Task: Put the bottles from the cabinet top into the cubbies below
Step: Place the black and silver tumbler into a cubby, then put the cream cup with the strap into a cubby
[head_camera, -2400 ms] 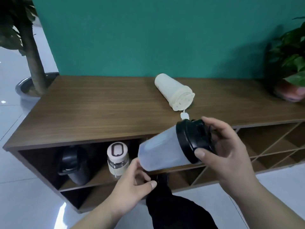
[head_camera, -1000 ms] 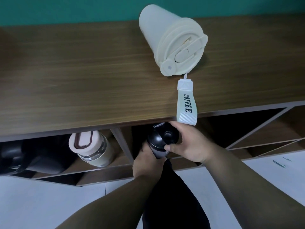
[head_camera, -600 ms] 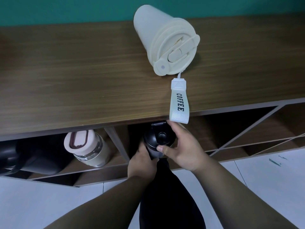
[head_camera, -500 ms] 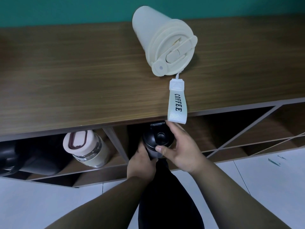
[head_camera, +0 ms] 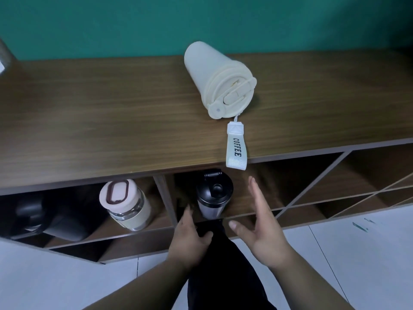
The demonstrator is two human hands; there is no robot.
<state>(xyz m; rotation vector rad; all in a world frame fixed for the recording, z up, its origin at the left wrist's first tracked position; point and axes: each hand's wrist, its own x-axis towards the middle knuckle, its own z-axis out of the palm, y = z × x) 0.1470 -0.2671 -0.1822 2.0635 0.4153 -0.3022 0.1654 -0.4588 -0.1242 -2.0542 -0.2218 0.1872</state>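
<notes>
A black-lidded shaker bottle (head_camera: 214,195) stands upright in the middle cubby under the wooden cabinet top (head_camera: 111,130). Just below and left of it is my left hand (head_camera: 190,233), fingers apart and holding nothing. My right hand (head_camera: 259,227) is open to the bottle's right, clear of it. A cream coffee cup (head_camera: 220,79) lies on its side on the cabinet top, its "COFFEE" strap (head_camera: 236,148) hanging over the front edge. In the left cubby stand a glass bottle with a pink lid (head_camera: 125,203) and a black bottle (head_camera: 55,215).
Diagonal-slat cubbies (head_camera: 324,189) open to the right of the middle one. A teal wall (head_camera: 201,21) rises behind the cabinet. White tiled floor (head_camera: 357,253) lies below, and my dark trouser leg (head_camera: 223,265) is between my arms.
Both hands have let go of the shaker bottle and pulled back from it. The bottle now stands by itself in the middle cubby. The view has drawn back a little.
</notes>
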